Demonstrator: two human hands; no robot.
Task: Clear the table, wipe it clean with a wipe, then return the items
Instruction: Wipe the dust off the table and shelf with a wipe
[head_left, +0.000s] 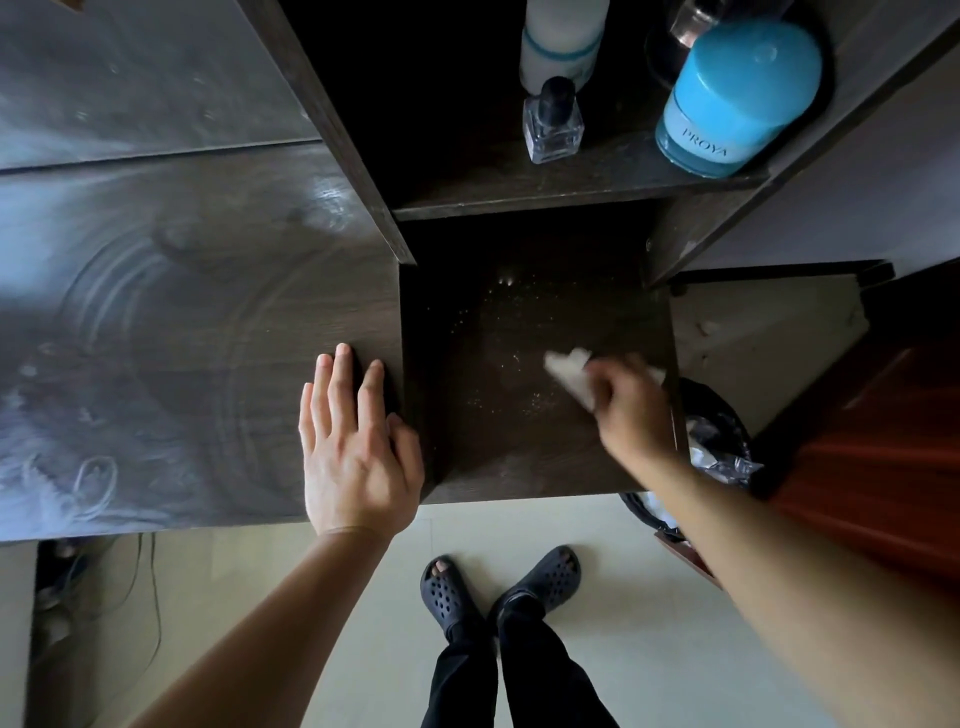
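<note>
Now you are wiping: your right hand (631, 410) grips the wipe (569, 371) on the low shelf (467, 457), your left hand (353, 447) lies flat on the table (182, 312), and next you should sweep the specks (498, 332).

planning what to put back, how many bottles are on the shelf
3: a white bottle at the back, a small clear bottle in front of it, a blue bottle at the right. A glass item behind the blue one is cut off; more may be hidden.

Lined bin (719, 402), black clogs (447, 587)
</note>
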